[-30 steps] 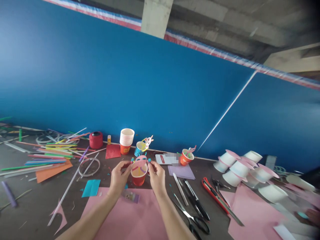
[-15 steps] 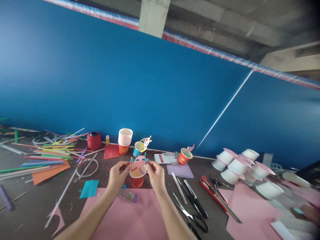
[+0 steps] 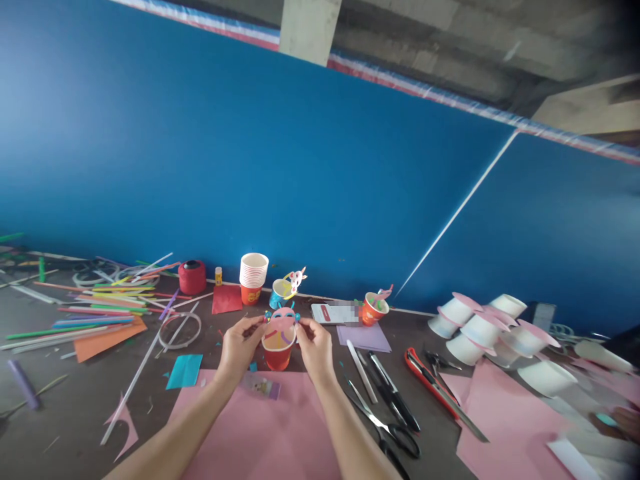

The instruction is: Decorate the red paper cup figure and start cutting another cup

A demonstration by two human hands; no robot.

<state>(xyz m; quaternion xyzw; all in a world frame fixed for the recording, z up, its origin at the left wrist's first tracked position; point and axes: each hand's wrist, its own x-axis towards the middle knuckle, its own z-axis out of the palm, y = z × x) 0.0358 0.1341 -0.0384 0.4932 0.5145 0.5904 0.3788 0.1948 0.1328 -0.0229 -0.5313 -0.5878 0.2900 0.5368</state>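
Red paper cup (image 3: 278, 355) sits between both hands on the tabletop (image 3: 75, 400), pink cutout (image 3: 281, 324) at its rim. Left hand (image 3: 239, 348) and right hand (image 3: 314, 347) pinch the cutout's ends, apparently. Scissors (image 3: 387, 437) right of the right hand.

Both forearms are bare to the frame edge, the left hand (image 3: 239, 348) and right hand (image 3: 315, 347) ringless.

red paper cup (image 3: 278, 355) with a pink cutout (image 3: 283, 325) on top, big pink paper sheet (image 3: 260, 433), plain deep blue wall (image 3: 250, 167), teal paper scrap (image 3: 185, 371), orange sheet (image 3: 105, 340), red utility knife (image 3: 425, 379), dark brown table (image 3: 75, 413)
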